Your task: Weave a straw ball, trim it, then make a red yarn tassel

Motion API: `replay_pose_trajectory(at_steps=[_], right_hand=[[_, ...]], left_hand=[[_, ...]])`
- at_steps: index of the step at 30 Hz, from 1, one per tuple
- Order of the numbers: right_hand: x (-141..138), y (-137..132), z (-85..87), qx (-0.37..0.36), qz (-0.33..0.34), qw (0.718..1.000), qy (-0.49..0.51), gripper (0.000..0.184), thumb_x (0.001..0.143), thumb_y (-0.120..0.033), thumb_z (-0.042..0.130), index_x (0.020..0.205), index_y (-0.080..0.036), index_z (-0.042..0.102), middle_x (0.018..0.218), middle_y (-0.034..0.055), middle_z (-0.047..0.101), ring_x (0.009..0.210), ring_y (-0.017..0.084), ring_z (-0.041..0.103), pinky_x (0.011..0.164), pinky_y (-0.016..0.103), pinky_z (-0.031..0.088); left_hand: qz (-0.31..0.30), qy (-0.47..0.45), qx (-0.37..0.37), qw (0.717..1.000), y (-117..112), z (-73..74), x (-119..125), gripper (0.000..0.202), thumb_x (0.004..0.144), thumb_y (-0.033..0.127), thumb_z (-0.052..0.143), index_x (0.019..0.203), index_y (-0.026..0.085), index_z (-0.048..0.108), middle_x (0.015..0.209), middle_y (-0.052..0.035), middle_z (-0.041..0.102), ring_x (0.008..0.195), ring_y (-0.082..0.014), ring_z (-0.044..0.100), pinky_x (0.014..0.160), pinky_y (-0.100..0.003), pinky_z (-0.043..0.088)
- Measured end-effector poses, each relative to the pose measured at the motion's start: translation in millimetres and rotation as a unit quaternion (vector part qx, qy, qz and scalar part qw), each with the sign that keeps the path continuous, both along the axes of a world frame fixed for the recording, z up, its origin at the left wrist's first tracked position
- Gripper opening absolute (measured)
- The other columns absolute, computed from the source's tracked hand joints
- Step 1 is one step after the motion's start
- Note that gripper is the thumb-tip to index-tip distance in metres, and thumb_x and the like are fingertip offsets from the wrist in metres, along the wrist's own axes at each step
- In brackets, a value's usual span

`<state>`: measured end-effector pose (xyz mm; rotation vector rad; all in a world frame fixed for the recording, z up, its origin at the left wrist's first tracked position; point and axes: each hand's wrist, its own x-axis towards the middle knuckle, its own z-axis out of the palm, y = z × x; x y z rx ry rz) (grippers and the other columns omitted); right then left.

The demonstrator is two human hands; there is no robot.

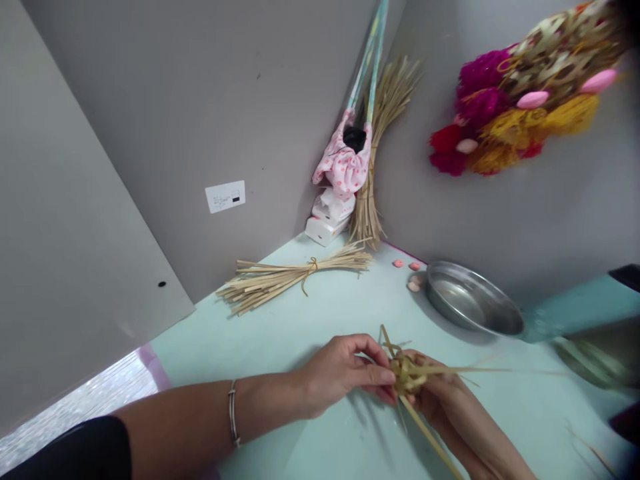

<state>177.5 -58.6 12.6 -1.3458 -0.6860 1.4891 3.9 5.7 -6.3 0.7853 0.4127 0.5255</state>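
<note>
Between my two hands, just above the pale green table, is a small woven straw piece [411, 375] with loose strands sticking out to the right, upward and toward the front. My left hand [350, 370], with a bangle on its wrist, pinches the piece's left side between thumb and fingers. Around the right and underside curls my right hand [440, 393], its fingers partly hidden behind the weave. A tied bundle of dry straw [300, 272] lies farther back on the table, apart from both hands.
A steel bowl [473, 300] stands at the right, with small pink pieces [406, 265] beside it. In the back corner are an upright straw bundle [373, 160], a pink spotted bag [345, 163] and a tissue pack [330, 217]. Colourful tasselled woven ornaments [525, 100] hang at upper right.
</note>
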Motion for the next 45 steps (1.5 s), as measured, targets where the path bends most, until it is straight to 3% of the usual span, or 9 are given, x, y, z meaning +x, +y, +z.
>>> replay_pose_trajectory(at_steps=[5, 12, 22, 26, 29, 32, 34, 38, 45], right_hand=[[0, -1, -4.4, -0.022, 0.004, 1.0, 0.016, 0.016, 0.072, -0.025, 0.077, 0.086, -0.018, 0.076, 0.077, 0.0028, 0.071, 0.059, 0.012, 0.058, 0.056, 0.022, 0.047], [-4, -1, -8.3, -0.033, -0.009, 0.997, 0.067, 0.01, 0.072, -0.022, 0.077, 0.08, -0.017, 0.075, 0.08, 0.0053, 0.072, 0.073, 0.018, 0.066, 0.069, 0.027, 0.054], [-4, -2, -5.0, -0.045, -0.013, 0.995, 0.084, 0.01, 0.071, -0.021, 0.078, 0.076, -0.019, 0.07, 0.071, -0.0002, 0.066, 0.06, 0.012, 0.06, 0.057, 0.022, 0.05], [-2, -2, -0.8, -0.007, -0.025, 0.998, 0.061, 0.014, 0.071, -0.025, 0.08, 0.076, -0.019, 0.069, 0.071, 0.0007, 0.064, 0.057, 0.012, 0.056, 0.051, 0.02, 0.047], [-1, -3, 5.2, 0.063, -0.078, 0.995, -0.026, 0.016, 0.073, -0.029, 0.08, 0.078, -0.019, 0.069, 0.08, 0.0014, 0.067, 0.06, 0.012, 0.057, 0.054, 0.021, 0.049], [-4, -6, 10.0, 0.124, -0.125, 0.966, -0.189, 0.018, 0.08, -0.038, 0.074, 0.083, -0.021, 0.069, 0.082, 0.0017, 0.069, 0.068, 0.015, 0.06, 0.062, 0.022, 0.052], [-7, -10, 11.8, 0.152, -0.139, 0.939, -0.274, 0.02, 0.081, -0.041, 0.073, 0.086, -0.022, 0.069, 0.079, 0.0015, 0.071, 0.068, 0.016, 0.062, 0.064, 0.023, 0.053], [-14, -15, 13.5, 0.195, -0.162, 0.904, -0.346, 0.019, 0.08, -0.04, 0.073, 0.087, -0.023, 0.069, 0.082, 0.0018, 0.072, 0.071, 0.017, 0.065, 0.066, 0.022, 0.055], [-14, -19, 13.3, 0.297, -0.121, 0.824, -0.467, 0.006, 0.085, -0.028, 0.068, 0.09, -0.025, 0.07, 0.09, 0.0027, 0.07, 0.078, 0.018, 0.067, 0.07, 0.022, 0.056]], left_hand=[[-0.003, 0.002, 0.0, 1.0, 1, 0.7, -1, 0.048, 0.057, 0.043, 0.088, 0.079, 0.015, 0.055, 0.069, -0.003, 0.068, 0.063, -0.0152, 0.064, 0.076, -0.036, 0.05], [-0.001, -0.011, 0.0, 1.0, 2, -2.9, -1, 0.046, 0.059, 0.042, 0.087, 0.079, 0.015, 0.055, 0.073, -0.004, 0.069, 0.065, -0.0154, 0.065, 0.08, -0.036, 0.049], [-0.018, -0.01, 0.014, 1.0, 0, -2.8, -1, 0.045, 0.059, 0.042, 0.087, 0.079, 0.015, 0.056, 0.071, -0.0025, 0.067, 0.067, -0.0156, 0.065, 0.08, -0.035, 0.048], [-0.016, -0.011, 0.019, 1.0, 2, -2.4, -2, 0.044, 0.061, 0.039, 0.087, 0.08, 0.015, 0.056, 0.075, -0.0034, 0.068, 0.069, -0.0145, 0.065, 0.082, -0.034, 0.048], [0.021, 0.004, 0.023, 1.0, 6, -2.1, -4, 0.041, 0.065, 0.039, 0.084, 0.086, 0.015, 0.058, 0.082, -0.0039, 0.068, 0.077, -0.0154, 0.066, 0.088, -0.036, 0.048], [0.052, 0.023, 0.03, 0.998, 8, -3.2, -5, 0.041, 0.066, 0.038, 0.084, 0.091, 0.015, 0.061, 0.093, -0.0047, 0.066, 0.086, -0.017, 0.065, 0.091, -0.038, 0.049], [0.024, 0.028, 0.022, 0.999, 9, -4.1, -5, 0.042, 0.067, 0.04, 0.083, 0.095, 0.015, 0.062, 0.092, -0.005, 0.066, 0.081, -0.0164, 0.066, 0.087, -0.038, 0.05], [-0.048, -0.004, -0.039, 0.998, 8, -4.4, -5, 0.043, 0.075, 0.041, 0.077, 0.105, 0.016, 0.06, 0.091, -0.0076, 0.071, 0.075, -0.0178, 0.07, 0.083, -0.039, 0.052], [-0.044, -0.053, -0.089, 0.994, 10, -3.9, -5, 0.034, 0.078, 0.025, 0.075, 0.108, 0.014, 0.063, 0.097, -0.0106, 0.072, 0.083, -0.0182, 0.072, 0.09, -0.036, 0.051]])
